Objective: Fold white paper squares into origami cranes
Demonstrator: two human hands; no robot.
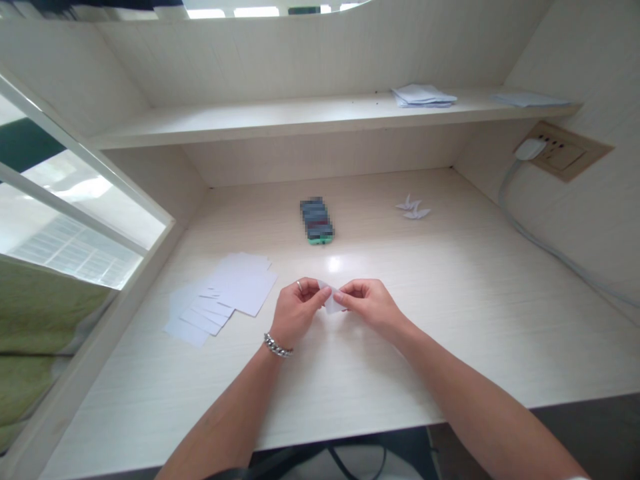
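A small folded piece of white paper is pinched between my two hands, over the middle of the desk. My left hand, with a ring and a chain bracelet, grips its left side between thumb and fingers. On the paper's right side, my right hand closes in a similar pinch. The fingers cover part of the paper, so its full shape is hidden. Left of my left hand lies a spread of white paper sheets, some of them overlapping. Small folded paper pieces rest farther back on the right.
A blurred dark phone-like object with a green edge lies behind my hands. Folded papers sit on the shelf above the desk. At the right wall, a white cable hangs from a socket panel.
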